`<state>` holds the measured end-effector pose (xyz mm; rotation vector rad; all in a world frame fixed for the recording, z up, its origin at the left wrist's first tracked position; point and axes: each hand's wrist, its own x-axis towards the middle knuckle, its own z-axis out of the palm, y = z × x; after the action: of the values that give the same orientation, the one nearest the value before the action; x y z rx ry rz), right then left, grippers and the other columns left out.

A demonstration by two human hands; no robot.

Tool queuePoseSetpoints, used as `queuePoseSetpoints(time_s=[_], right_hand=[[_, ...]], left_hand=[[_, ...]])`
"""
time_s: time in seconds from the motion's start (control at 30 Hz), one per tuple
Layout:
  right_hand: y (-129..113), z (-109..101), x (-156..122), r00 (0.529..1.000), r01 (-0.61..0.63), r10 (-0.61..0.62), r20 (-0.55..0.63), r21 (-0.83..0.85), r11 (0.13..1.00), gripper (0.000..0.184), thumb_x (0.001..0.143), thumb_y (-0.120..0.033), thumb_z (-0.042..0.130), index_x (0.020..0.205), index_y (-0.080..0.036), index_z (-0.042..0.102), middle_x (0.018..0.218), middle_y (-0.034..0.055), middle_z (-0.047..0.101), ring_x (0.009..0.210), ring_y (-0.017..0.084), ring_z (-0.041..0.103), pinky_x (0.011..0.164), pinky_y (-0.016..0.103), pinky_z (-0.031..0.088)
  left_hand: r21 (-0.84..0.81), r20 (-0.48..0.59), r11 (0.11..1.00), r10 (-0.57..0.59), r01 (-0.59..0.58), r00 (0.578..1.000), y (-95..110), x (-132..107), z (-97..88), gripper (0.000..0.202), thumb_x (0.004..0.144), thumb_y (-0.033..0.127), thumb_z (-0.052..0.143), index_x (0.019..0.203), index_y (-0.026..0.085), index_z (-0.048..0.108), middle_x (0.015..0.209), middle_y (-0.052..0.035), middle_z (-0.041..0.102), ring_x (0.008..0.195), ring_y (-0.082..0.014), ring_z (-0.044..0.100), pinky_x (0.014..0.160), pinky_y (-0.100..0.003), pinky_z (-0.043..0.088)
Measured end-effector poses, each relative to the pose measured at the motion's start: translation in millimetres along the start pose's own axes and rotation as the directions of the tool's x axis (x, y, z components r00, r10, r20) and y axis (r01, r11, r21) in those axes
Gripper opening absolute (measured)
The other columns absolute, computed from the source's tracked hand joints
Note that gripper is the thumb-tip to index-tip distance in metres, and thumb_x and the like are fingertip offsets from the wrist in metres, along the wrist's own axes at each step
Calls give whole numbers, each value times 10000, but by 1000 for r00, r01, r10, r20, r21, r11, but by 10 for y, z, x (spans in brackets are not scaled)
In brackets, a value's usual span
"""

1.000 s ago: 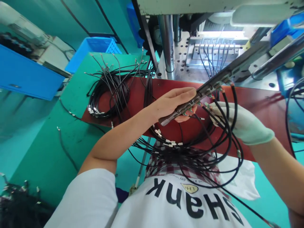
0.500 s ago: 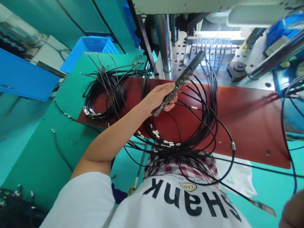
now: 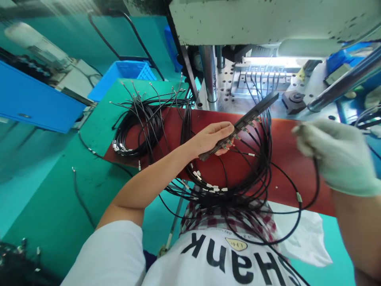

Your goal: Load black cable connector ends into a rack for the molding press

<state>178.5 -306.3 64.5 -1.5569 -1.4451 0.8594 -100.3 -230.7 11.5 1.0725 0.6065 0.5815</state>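
My bare left hand point(image 3: 216, 137) is closed around a long dark metal bar point(image 3: 253, 115), which slants up to the right. Several cable ends with small metal tips sit along the bar's lower edge. From them, black cables point(image 3: 264, 159) with white tags loop down over the red board and my lap. To the right, my right hand point(image 3: 336, 151) wears a pale glove. Its fingers are pinched on the end of a black cable point(image 3: 317, 178); the tip itself is hidden in the fingers.
A press with steel posts point(image 3: 210, 75) stands ahead, with cables running into its metal fixture point(image 3: 262, 81). The red board point(image 3: 288, 147) lies before it. At left are a coiled cable bundle point(image 3: 119, 139) on the green table point(image 3: 62, 186) and a blue crate point(image 3: 119, 73).
My right hand has come in from the lower right edge, bringing a cable end up over the red board. The bar sits a little lower and farther right in view, still in my left hand.
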Motion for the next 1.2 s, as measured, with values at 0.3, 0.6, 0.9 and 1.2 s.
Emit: queuePoseSetpoints(time_s=[0.3,0.6,0.9,1.2], right_hand=[[14,448,358,995,45,-60,85,165,985,249,893,-343,664,725,-160,684,719,16,632,683,91,531,641,238,388],[56,520,408,996,-14,-2,87,182,983,347,891,-384,671,659,-132,616,631,-2,546,606,70,435,566,234,310],[339,-75,-10,997,66,-70,-29,-137,988,250,955,-318,596,1132,-194,721,1012,55,722,894,114,651,802,232,488],[331,-419,-1461,671,130,-118,732,40,991,518,860,-74,668,1294,-355,656,956,45,667,858,112,654,747,208,533]], left_hand=[[9,21,999,-36,35,999,15,-26,62,420,869,557,648,921,145,589,695,2,577,480,-58,486,385,-164,370],[273,-37,961,-33,42,999,-45,-18,112,410,911,573,573,886,171,497,743,26,508,574,-50,518,456,-134,459],[302,-51,952,-31,45,998,-163,88,49,411,899,568,598,869,170,505,706,28,530,508,-40,499,424,-137,427],[237,-137,971,-6,39,991,-193,85,-17,376,894,526,632,834,175,512,680,9,569,454,-58,513,398,-169,408]])
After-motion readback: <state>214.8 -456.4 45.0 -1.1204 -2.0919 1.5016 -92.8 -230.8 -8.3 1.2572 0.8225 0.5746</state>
